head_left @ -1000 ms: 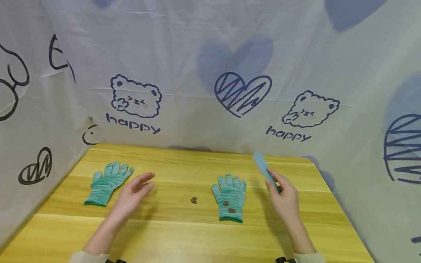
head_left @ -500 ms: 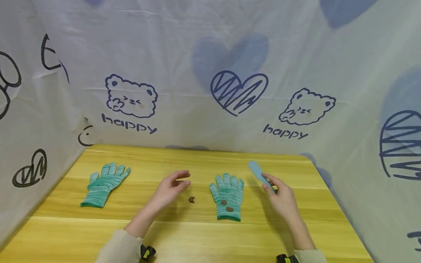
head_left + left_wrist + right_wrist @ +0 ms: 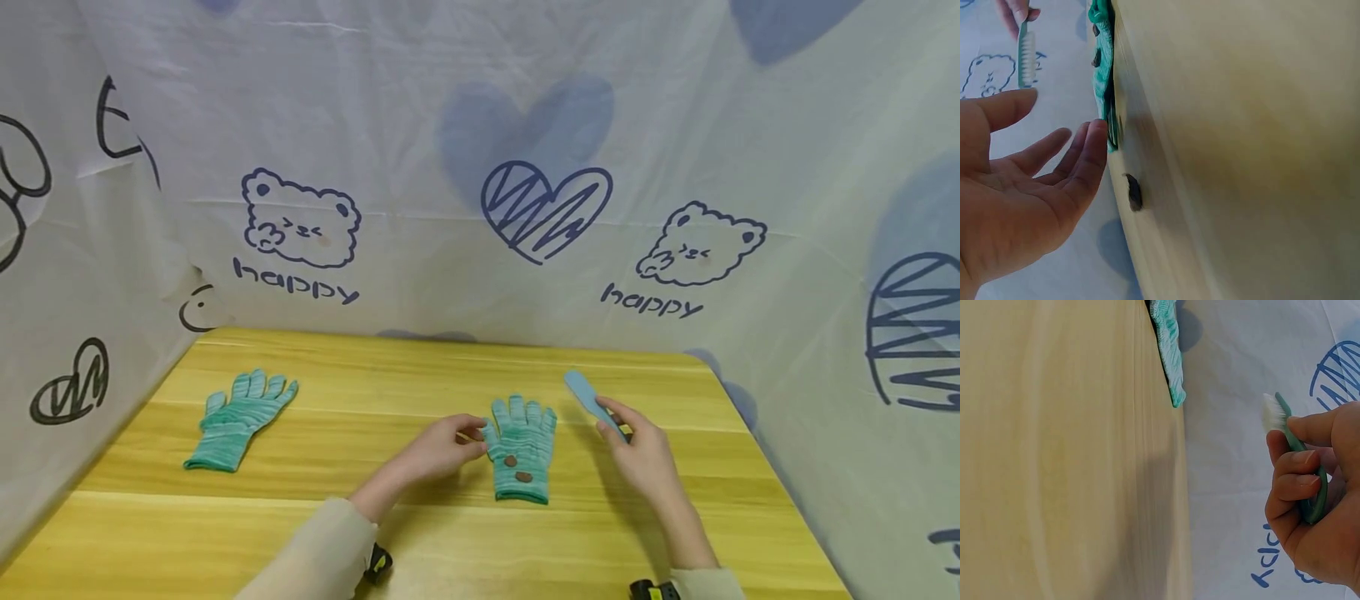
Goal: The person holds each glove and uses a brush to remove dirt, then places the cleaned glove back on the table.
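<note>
On the tabletop (image 3: 187,542), the brown-spotted glove (image 3: 532,442), long axis running near to far, lies just right of the nearer left hand (image 3: 438,450), loose and empty; right hand (image 3: 647,450), apart beyond it, grips the brush (image 3: 583,392), angled away and leftward.

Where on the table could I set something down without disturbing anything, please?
The table is bare between the leftmost glove and the left grip, and from the right grip to the right edge. It is crowded around the other glove: brown pieces on it, another by the left grip, the held brush nearby.
</note>
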The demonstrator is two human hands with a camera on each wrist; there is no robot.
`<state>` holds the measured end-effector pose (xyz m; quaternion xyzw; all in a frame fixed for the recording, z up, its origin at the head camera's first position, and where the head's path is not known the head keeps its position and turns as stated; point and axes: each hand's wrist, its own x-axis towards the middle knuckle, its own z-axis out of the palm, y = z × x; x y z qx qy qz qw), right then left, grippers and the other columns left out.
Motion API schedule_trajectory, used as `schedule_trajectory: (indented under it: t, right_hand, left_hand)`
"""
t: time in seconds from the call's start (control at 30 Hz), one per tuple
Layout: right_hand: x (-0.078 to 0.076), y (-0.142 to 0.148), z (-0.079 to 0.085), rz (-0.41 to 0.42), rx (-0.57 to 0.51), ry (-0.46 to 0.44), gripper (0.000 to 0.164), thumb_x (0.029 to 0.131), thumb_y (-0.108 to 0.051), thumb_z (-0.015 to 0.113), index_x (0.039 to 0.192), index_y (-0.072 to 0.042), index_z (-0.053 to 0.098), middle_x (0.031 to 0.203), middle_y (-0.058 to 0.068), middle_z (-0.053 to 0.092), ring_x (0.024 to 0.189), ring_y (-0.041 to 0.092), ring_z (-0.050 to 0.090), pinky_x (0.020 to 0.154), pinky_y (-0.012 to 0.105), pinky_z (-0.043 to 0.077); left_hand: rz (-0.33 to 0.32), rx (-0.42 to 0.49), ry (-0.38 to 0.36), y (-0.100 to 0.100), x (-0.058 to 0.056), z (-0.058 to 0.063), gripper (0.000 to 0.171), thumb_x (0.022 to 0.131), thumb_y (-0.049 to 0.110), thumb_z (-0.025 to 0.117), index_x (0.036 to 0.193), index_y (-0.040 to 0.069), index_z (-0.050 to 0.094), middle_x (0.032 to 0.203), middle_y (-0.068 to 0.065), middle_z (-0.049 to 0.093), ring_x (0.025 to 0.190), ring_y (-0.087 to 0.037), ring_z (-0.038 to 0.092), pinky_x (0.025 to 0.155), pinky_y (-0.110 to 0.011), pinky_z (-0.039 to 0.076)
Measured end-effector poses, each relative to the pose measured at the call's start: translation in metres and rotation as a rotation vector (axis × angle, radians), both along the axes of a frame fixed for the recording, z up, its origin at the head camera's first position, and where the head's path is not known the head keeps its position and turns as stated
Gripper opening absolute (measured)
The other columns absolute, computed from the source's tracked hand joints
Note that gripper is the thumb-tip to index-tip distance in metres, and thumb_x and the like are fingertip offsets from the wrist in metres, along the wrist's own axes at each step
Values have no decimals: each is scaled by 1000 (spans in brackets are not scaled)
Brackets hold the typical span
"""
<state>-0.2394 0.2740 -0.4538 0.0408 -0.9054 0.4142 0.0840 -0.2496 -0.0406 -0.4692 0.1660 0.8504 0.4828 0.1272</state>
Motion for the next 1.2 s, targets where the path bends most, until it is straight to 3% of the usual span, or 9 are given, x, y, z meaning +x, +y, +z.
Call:
schedule_trajectory:
  t: [0.17,0.33,0.57,0.87,1.07,1.2]
  right_hand:
    - [1,-1,1,7,0,1,39,105,-16,64,144,-14,63,110,13,66,52,9,36,49,23,38]
    - [1,-2,2,12,-3,3,39,105,-16,64,144,-13,63,110,13,65,52,8,36,49,23,38]
    - [1,-3,2,20,-10,4,39,105,-14,65,144,-13,63,108,12,63,53,8,35,48,22,37]
    - [1,-4,1,25,7,14,39,104,-13,65,143,-12,64,105,12,64,52,7,34,48,22,37]
    - [1,-5,1,29,-5,2,39,105,-14,64,143,-12,63,107,12,63,51,7,34,48,22,36]
    - [1,-5,0,29,1,1,39,105,-15,64,144,-13,63,107,11,63,51,7,34,48,22,36]
  left_hand:
    - [-80,-102,50,12,-4,3,43,101,14,69,140,-2,61,121,-17,68,114,-35,64,94,-50,56]
    - [-119,-163,108,19,-8,3,37,97,7,72,131,-5,66,114,-18,68,104,-30,65,90,-47,57]
    - [-104,-239,151,22,-8,0,33,91,11,80,122,0,74,114,-15,57,87,-20,51,75,-37,48]
    - [-53,-305,184,28,-10,-3,38,83,23,90,115,8,76,123,-16,57,102,-27,56,89,-45,54]
    - [-28,-341,165,31,-9,-3,40,83,23,91,116,10,73,110,-12,53,90,-22,52,79,-39,52]
    - [-34,-356,170,33,-8,-3,40,82,18,91,116,8,73,102,-8,56,89,-19,53,79,-37,52]
